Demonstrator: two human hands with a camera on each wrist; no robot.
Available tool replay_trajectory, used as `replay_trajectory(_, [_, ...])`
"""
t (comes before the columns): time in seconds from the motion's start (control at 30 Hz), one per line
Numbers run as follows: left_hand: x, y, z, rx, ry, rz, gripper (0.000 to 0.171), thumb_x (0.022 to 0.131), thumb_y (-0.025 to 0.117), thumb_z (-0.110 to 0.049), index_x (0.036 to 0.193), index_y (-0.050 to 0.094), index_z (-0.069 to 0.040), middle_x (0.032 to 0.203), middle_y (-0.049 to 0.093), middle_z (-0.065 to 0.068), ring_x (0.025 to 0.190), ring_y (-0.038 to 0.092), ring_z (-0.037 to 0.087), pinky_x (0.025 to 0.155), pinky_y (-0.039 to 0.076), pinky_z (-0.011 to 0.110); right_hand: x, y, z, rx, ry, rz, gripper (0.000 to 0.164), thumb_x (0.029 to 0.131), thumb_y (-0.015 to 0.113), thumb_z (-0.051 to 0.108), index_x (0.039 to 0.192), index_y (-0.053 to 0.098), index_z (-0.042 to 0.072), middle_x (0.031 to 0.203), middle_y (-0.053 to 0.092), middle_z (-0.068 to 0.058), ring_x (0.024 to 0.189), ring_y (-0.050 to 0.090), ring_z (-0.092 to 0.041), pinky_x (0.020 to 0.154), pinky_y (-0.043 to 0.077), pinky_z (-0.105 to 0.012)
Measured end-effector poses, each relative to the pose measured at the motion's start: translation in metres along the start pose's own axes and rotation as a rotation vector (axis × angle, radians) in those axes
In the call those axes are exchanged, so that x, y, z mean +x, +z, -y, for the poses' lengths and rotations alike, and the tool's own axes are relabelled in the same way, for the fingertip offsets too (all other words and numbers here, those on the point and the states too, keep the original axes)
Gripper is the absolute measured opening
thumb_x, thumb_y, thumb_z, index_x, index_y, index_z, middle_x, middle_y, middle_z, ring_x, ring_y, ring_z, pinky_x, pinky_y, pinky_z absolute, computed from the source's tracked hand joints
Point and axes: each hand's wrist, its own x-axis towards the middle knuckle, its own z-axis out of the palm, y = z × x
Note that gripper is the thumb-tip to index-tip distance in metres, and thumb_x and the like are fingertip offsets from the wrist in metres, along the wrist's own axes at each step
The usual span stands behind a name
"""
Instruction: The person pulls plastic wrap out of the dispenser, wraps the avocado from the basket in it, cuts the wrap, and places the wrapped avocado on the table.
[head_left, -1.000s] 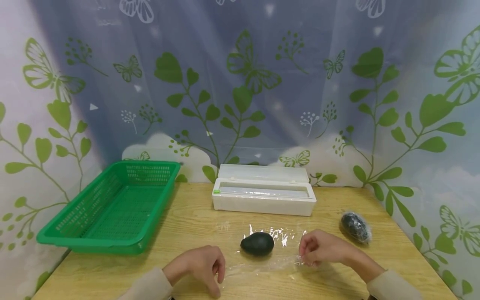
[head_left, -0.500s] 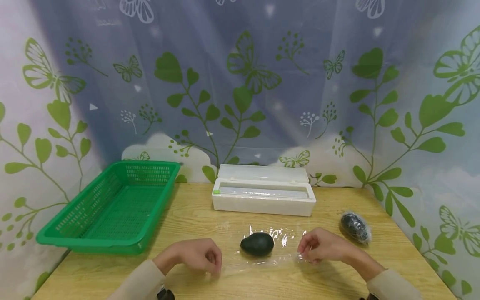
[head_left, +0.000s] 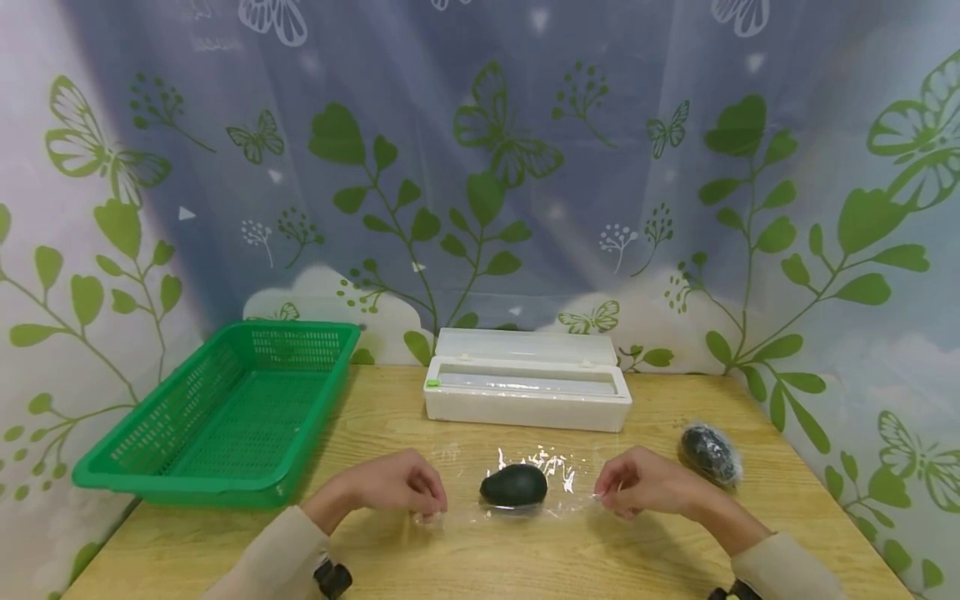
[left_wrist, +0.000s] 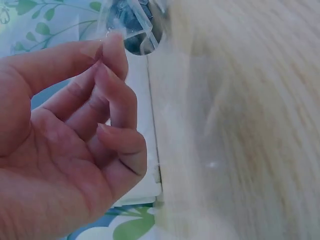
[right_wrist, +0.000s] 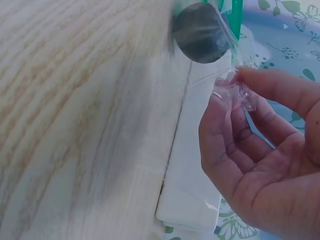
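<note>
A dark green avocado [head_left: 514,485] lies on a sheet of clear plastic wrap [head_left: 566,502] in the middle of the table, its narrow end to the left. Left of the avocado, my left hand [head_left: 401,483] pinches one near corner of the wrap between thumb and index finger. To the right, my right hand [head_left: 648,485] pinches the other near corner; the right wrist view shows the film [right_wrist: 245,95] bunched at its fingertips. Between the hands the wrap's near edge is lifted and partly covers the avocado's front. The film is hard to make out against the wood.
Behind the avocado stands a white wrap dispenser box [head_left: 528,408] with its lid raised. A green plastic basket [head_left: 277,492] sits at the left of the wooden table [head_left: 375,433]. At the right lies a second dark avocado [head_left: 711,454] bundled in film. A patterned curtain [head_left: 480,275] hangs behind.
My left hand has moved up and away from the table's front edge and now pinches the wrap's corner. My right hand has risen slightly. The wrap's near edge has lifted toward the avocado.
</note>
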Motion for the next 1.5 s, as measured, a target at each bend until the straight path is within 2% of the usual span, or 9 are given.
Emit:
replay_trajectory(0.13, [0.002,-0.002,0.000,0.056,0.026,-0.063,0.017,0.098,0.067,-0.010,0.098,0.075,0.005,0.088,0.074,0.006,0.077,0.061,0.004,0.070,0.051,0.019,0.002,-0.001,0.001,-0.025,-0.023,-0.022,0.023,0.096,0.066,0.005,0.099,0.064,-0.018,0.073,0.061,0.003,0.062,0.053,-0.004,0.057,0.046,-0.021])
replay_trajectory(0.3, [0.007,-0.002,0.000,0.020,0.076,-0.139,0.019,0.099,0.065,-0.008,0.100,0.071,0.010,0.097,0.073,0.021,0.084,0.063,0.007,0.078,0.054,0.021,0.005,-0.002,0.003,-0.044,-0.043,-0.062,0.021,0.096,0.069,0.009,0.096,0.065,-0.012,0.073,0.062,0.005,0.063,0.054,-0.004,0.058,0.049,-0.020])
replay_trajectory(0.37, [0.009,-0.002,0.000,-0.013,0.073,-0.170,0.020,0.099,0.065,-0.008,0.101,0.070,0.011,0.098,0.073,0.022,0.085,0.064,0.009,0.079,0.056,0.024,0.006,-0.003,0.004,-0.032,-0.041,-0.077,0.022,0.096,0.069,0.009,0.097,0.065,-0.012,0.075,0.063,0.003,0.064,0.056,-0.005,0.059,0.050,-0.021])
replay_trajectory(0.47, [0.011,-0.002,-0.001,-0.066,0.043,-0.207,0.022,0.101,0.064,-0.010,0.103,0.069,0.011,0.096,0.075,0.015,0.085,0.067,0.012,0.080,0.059,0.032,0.009,-0.005,0.004,-0.006,-0.029,-0.111,0.021,0.097,0.069,0.008,0.099,0.064,-0.011,0.078,0.065,0.001,0.067,0.059,-0.007,0.063,0.054,-0.023])
replay_trajectory(0.63, [0.014,-0.005,0.001,-0.155,0.028,-0.221,0.024,0.101,0.061,-0.009,0.106,0.065,0.014,0.093,0.076,0.015,0.080,0.069,0.013,0.078,0.064,0.038,0.011,-0.008,0.004,0.000,-0.011,-0.145,0.021,0.097,0.071,0.009,0.101,0.064,-0.010,0.081,0.067,-0.001,0.070,0.062,-0.009,0.065,0.058,-0.026])
replay_trajectory(0.83, [0.016,-0.011,0.004,-0.184,-0.001,-0.250,0.027,0.103,0.060,-0.011,0.109,0.063,0.015,0.091,0.077,0.015,0.078,0.074,0.019,0.078,0.065,0.042,0.011,-0.015,0.003,0.008,0.039,-0.168,0.027,0.096,0.071,0.008,0.111,0.064,-0.014,0.088,0.070,-0.005,0.073,0.065,-0.011,0.067,0.060,-0.029])
replay_trajectory(0.97, [0.015,-0.016,0.004,-0.167,-0.018,-0.265,0.027,0.103,0.060,-0.013,0.109,0.063,0.013,0.089,0.077,0.015,0.075,0.072,0.018,0.075,0.065,0.040,0.010,-0.018,0.003,0.002,0.071,-0.184,0.028,0.096,0.071,0.006,0.114,0.065,-0.015,0.091,0.074,-0.009,0.074,0.067,-0.012,0.067,0.061,-0.028])
replay_trajectory(1.23, [0.015,-0.021,0.004,-0.167,-0.065,-0.302,0.029,0.104,0.059,-0.014,0.115,0.063,0.013,0.087,0.077,0.010,0.072,0.073,0.015,0.072,0.065,0.038,0.008,-0.022,0.006,-0.017,0.065,-0.181,0.027,0.098,0.070,0.009,0.111,0.067,-0.014,0.088,0.073,-0.007,0.071,0.066,-0.010,0.065,0.060,-0.027])
replay_trajectory(1.5, [0.028,-0.021,0.004,-0.217,-0.076,-0.376,0.030,0.105,0.057,-0.013,0.118,0.060,0.014,0.080,0.075,0.008,0.065,0.071,0.012,0.063,0.061,0.029,0.015,-0.022,0.001,0.009,0.093,-0.254,0.030,0.101,0.066,0.015,0.110,0.065,-0.013,0.084,0.070,-0.005,0.070,0.064,-0.011,0.063,0.059,-0.026])
